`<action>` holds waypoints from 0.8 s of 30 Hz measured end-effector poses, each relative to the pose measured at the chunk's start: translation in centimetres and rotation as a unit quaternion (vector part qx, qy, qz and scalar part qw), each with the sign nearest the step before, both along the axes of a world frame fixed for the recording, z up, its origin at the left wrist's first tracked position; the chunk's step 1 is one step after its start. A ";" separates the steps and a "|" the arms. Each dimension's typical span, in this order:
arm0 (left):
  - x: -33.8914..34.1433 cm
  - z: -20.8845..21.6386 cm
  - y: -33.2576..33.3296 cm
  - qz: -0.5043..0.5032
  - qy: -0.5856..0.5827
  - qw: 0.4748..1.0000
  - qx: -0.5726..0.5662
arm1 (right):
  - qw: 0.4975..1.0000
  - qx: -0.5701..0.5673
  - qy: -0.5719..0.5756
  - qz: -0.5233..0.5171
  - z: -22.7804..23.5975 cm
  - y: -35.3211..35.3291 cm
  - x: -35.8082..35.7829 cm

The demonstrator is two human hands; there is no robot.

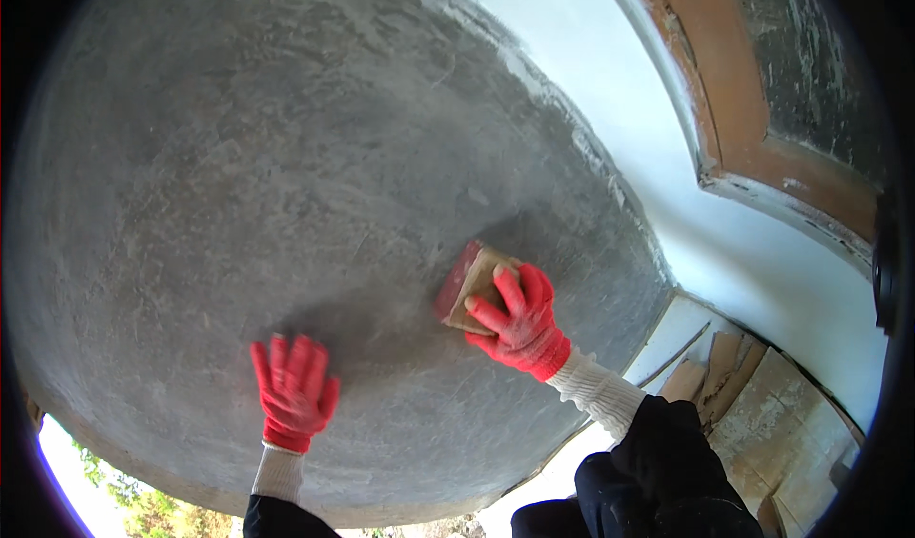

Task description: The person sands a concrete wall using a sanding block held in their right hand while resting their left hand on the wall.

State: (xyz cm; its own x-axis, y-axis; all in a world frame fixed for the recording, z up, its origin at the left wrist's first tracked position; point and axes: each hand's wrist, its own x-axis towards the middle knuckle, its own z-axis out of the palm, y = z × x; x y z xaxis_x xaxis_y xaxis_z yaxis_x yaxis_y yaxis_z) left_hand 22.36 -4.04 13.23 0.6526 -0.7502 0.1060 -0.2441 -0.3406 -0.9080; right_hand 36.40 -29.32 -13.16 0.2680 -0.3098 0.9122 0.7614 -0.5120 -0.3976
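Your right hand [524, 328] pinches the block [459, 285] against the grey wall [315, 157]; your left hand [294, 392] lies there, fingers a bit spread. You seem to be rubbing; the next stroke needs a firm, flat push.

Mottled grey concrete [276, 195] shows whitish patches along its right edge. The block [485, 285] is tan with one dark red side. The left hand [294, 390] and right hand [524, 324] are gloved red, with off-white cuffs [599, 386] and black sleeves [681, 457].
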 end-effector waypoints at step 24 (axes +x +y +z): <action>3.3 -0.9 -3.3 0.009 0.003 0.999 0.033 | 0.951 0.246 0.180 -0.053 -0.7 -4.2 5.8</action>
State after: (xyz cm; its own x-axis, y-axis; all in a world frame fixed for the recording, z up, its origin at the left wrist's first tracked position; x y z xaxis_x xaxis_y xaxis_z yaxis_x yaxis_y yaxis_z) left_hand 25.64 -7.31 12.38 0.6661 -0.7440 0.0526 -0.2437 -0.2837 -0.9274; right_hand 42.24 -33.52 -13.87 0.4782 -0.7180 0.5057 0.4854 -0.2638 -0.8335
